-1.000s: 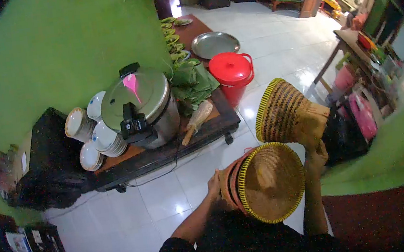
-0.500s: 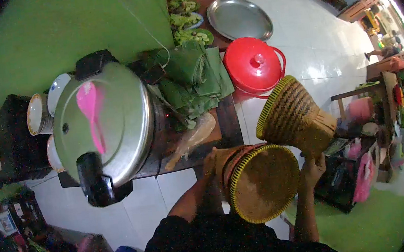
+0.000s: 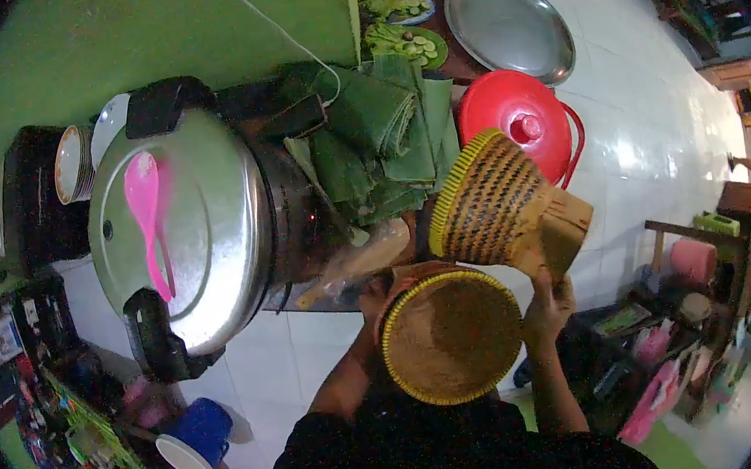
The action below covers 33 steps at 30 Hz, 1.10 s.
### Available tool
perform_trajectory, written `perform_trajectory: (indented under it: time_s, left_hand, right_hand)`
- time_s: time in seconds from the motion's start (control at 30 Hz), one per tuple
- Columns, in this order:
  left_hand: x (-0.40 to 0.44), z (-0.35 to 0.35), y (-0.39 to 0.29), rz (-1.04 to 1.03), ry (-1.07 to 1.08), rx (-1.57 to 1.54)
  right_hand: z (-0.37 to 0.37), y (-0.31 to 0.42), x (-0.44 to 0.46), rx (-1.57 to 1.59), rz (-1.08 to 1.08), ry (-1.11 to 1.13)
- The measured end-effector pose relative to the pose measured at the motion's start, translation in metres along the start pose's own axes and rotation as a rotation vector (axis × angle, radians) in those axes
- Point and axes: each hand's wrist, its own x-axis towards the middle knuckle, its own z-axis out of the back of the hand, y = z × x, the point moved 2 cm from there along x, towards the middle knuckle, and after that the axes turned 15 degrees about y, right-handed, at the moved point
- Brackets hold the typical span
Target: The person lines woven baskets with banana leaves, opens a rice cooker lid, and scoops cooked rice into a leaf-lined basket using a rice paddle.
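Observation:
My left hand is closed on the side of a woven bamboo basket with a yellow-bound rim. The basket's round mouth faces me, and its inside shows bare brown weave. My right hand grips the square base of a second bamboo basket, patterned in dark zigzags. This one lies tipped on its side in the air, its yellow rim toward the upper left. Just beyond my left hand, a wooden paddle, seemingly in clear plastic, lies near folded banana leaves.
A large lidded rice cooker with a pink rice paddle on top stands at left. A red lidded container and a metal tray are behind the baskets. Plates of greens line the wall. A blue bucket stands lower left.
Both hands have moved left with their baskets, and the second basket now overlaps the red container's front. The view has shifted, with the tray and red container farther right in it.

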Motion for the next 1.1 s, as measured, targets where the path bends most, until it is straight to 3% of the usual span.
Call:
perform_trajectory:
  time_s: [0.3, 0.4, 0.47, 0.6, 0.7, 0.73, 0.77, 0.83, 0.87, 0.97, 1.03, 1.1]
  left_hand:
    - [-0.076, 0.034, -0.033, -0.068, -0.103, -0.369]
    - [-0.117, 0.026, -0.074, -0.297, -0.131, -0.232]
    - [-0.152, 0.004, -0.118, -0.473, -0.093, -0.09]
    - [-0.21, -0.051, -0.189, -0.647, 0.173, -0.156]
    - [-0.214, -0.036, -0.189, -0.677, 0.404, -0.409]
    - [-0.221, -0.03, -0.191, -0.673, 0.528, -0.652]
    - [-0.241, -0.032, -0.203, -0.699, 0.523, -0.684]
    - [-0.275, -0.009, -0.195, -0.694, 0.289, -0.393]
    - [-0.284, -0.004, -0.189, -0.708, 0.296, -0.454]
    - [-0.311, 0.015, -0.171, -0.752, 0.293, -0.625]
    - [-0.32, 0.034, -0.165, -0.774, 0.248, -0.653]
    - [-0.332, 0.054, -0.156, -0.788, 0.138, -0.611]
  right_hand:
    - [-0.009, 0.029, 0.031, -0.083, 0.029, 0.262]
    - [0.006, 0.022, 0.06, 0.245, 0.024, 0.385]
    - [-0.024, 0.069, 0.078, 0.42, -0.035, 0.462]
    - [-0.064, 0.056, 0.075, 0.768, -0.227, 0.722]
    - [-0.119, 0.051, 0.043, 1.104, -0.448, 1.089]
    - [-0.138, 0.053, 0.03, 1.142, -0.525, 1.187]
    - [-0.154, 0.053, 0.019, 0.997, -0.589, 1.173]
    - [-0.179, 0.061, 0.01, 0.827, -0.649, 1.27]
    - [-0.188, 0.064, 0.01, 0.743, -0.682, 1.314]
    - [-0.217, 0.053, 0.058, 0.441, -0.265, 1.241]
    - [-0.231, 0.01, 0.117, 0.107, -0.141, 0.892]
    - [-0.235, -0.06, 0.176, -0.006, -0.003, 0.575]
